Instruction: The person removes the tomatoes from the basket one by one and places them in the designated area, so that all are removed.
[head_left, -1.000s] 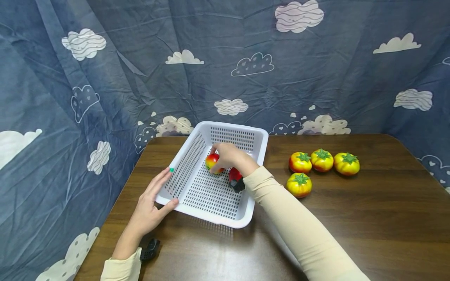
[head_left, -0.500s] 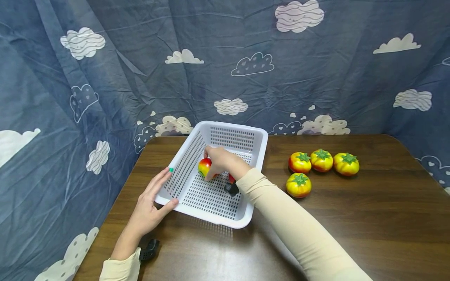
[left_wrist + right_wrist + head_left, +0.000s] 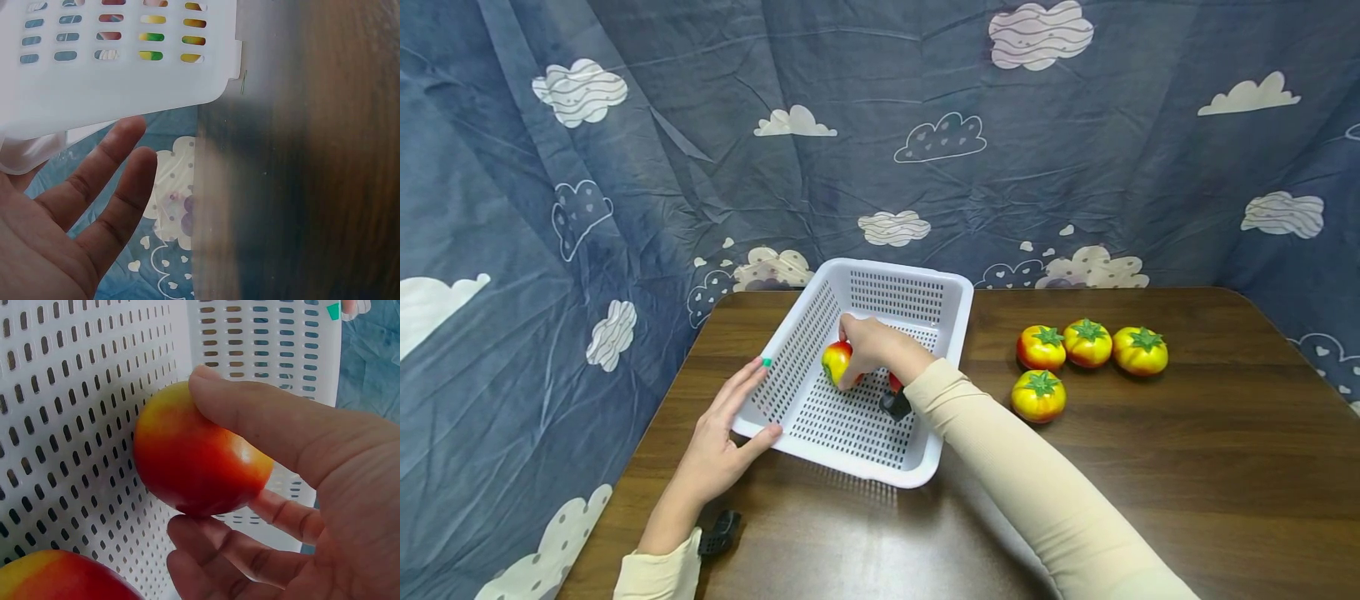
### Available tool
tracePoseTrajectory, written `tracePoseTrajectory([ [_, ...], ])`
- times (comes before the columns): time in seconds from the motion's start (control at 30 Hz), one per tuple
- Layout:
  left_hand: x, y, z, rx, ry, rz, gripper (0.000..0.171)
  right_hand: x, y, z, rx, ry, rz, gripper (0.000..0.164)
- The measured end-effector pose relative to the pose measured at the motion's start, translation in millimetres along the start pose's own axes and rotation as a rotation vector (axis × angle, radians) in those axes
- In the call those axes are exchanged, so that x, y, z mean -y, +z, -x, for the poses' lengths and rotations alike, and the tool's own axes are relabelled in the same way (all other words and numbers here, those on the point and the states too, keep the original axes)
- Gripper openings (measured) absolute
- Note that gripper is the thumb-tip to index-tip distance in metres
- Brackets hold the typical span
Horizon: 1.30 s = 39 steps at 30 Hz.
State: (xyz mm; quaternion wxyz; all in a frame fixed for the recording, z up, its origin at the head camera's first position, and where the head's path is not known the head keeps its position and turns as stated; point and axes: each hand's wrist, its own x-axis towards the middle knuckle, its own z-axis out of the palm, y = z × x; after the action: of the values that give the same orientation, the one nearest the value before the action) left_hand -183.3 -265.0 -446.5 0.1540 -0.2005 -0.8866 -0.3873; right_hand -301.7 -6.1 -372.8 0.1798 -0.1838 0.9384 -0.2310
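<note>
In the head view, a white perforated plastic basket [image 3: 850,467] stands at the table's middle left. My right hand [image 3: 872,343] is inside it, thumb and fingers around a glossy red-and-yellow toy tomato [image 3: 835,360] with green on its left side. In the right wrist view, the thumb presses the tomato [image 3: 200,453] from above, fingers curled beneath. A second red-and-yellow fruit [image 3: 62,578] lies nearby in the basket, mostly covered by my right wrist in the head view. My left hand [image 3: 718,442] spans the basket's near-left corner, thumb on the rim, fingers straight along the left side.
Several yellow-red toy tomatoes [image 3: 1037,396] with green leaf tops sit on the brown wooden table [image 3: 1225,433], right of the basket. A dark blue cloth with white clouds [image 3: 940,200] hangs behind. A black wrist device [image 3: 721,533] is at my left wrist.
My right hand has moved left and slightly toward me within the basket, with the toy tomato shifting left too. Over the last half second the tomato moved little. My left hand has stayed put.
</note>
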Motion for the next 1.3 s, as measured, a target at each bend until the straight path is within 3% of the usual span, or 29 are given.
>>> tracePoseTrajectory([
  [0.63, -0.1, 0.9, -0.5, 0.007, -0.007, -0.006, 0.078, -8, -5, 0, -0.026, -0.045, 0.031, 0.057],
  [0.97, 0.9, 0.8, 0.7, -0.005, 0.009, -0.003, 0.078, -15, -16, 6, -0.011, -0.015, -0.022, 0.057],
  [1.3, 2.3, 1.5, 1.2, -0.016, 0.030, -0.001, 0.078, -27, -34, 19, -0.028, -0.082, -0.089, 0.059],
])
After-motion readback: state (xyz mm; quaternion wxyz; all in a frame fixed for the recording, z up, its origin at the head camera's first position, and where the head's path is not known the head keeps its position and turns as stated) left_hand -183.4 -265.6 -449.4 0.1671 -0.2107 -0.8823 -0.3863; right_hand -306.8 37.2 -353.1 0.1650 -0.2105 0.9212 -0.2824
